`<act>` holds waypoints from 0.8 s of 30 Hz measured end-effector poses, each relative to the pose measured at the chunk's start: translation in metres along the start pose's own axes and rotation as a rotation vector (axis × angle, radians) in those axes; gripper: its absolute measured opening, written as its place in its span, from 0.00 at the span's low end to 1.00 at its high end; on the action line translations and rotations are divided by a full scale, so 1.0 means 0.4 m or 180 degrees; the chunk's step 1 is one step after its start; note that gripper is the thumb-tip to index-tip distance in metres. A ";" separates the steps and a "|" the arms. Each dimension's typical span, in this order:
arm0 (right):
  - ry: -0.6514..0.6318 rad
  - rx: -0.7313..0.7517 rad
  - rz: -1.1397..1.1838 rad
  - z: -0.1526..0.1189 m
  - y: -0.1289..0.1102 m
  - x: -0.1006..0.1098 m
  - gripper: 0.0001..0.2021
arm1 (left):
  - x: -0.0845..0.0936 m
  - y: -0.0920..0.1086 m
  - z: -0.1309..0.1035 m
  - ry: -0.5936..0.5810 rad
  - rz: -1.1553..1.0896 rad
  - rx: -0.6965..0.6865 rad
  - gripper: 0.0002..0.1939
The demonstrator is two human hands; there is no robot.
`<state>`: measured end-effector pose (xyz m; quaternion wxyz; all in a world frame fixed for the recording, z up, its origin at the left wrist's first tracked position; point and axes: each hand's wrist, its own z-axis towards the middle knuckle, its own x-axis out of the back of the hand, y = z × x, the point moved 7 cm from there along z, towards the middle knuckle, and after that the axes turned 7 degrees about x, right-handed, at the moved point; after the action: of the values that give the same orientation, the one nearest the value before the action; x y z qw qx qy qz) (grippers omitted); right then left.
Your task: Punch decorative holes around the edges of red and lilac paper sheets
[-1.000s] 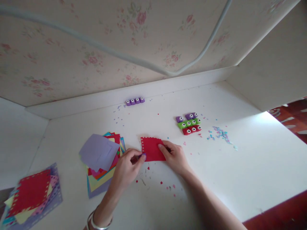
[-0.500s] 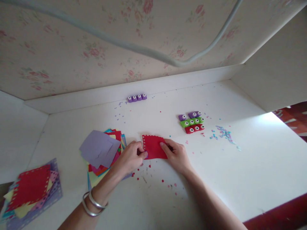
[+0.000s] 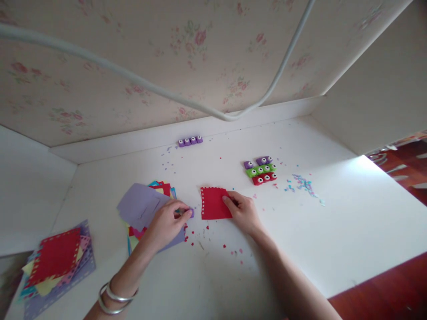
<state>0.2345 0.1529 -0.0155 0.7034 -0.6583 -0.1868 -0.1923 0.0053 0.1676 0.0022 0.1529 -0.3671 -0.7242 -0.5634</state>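
Observation:
My right hand (image 3: 243, 211) pinches the right edge of a red sheet of paper (image 3: 213, 205) between thumb and fingers. Small punched holes run along the sheet's left and top edges. Just left of the sheet, and apart from it, my left hand (image 3: 171, 222) is closed on a small purple craft punch (image 3: 191, 213), mostly covered by the fingers. Under the left hand and wrist lies a pile of coloured paper with purple sheets (image 3: 138, 206) on top. Red punched bits (image 3: 192, 243) are scattered on the table below the red sheet.
Red, green and purple craft punches (image 3: 260, 170) stand in rows right of centre. A row of purple punches (image 3: 190, 141) sits by the back wall. Confetti (image 3: 304, 184) lies at right. Hole-edged sheets (image 3: 56, 253) are stacked at far left. A white cable (image 3: 160, 92) hangs above.
My left hand has moved left with the purple punch, off the red sheet's left edge. My right hand still holds the sheet. The camera view has shifted slightly.

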 end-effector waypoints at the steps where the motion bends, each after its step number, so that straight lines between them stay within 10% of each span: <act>1: -0.0008 0.0010 -0.0001 0.000 -0.001 0.000 0.13 | 0.014 0.002 -0.007 0.0200 0.0193 -0.0070 0.12; 14: -0.0060 0.0190 0.0041 -0.012 -0.010 -0.008 0.13 | 0.054 0.085 0.042 0.0581 0.1194 -0.0498 0.13; 18: -0.0084 0.0233 0.0052 -0.012 -0.011 -0.012 0.13 | 0.071 0.231 0.127 0.0684 0.0938 -0.0984 0.14; 24: -0.0060 0.0282 0.0115 -0.004 -0.009 -0.004 0.12 | -0.107 0.467 0.256 0.0055 0.1310 -0.1536 0.13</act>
<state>0.2311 0.1510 -0.0132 0.7334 -0.6316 -0.1899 -0.1650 0.1858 0.2652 0.0741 0.1783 -0.5267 -0.4789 -0.6793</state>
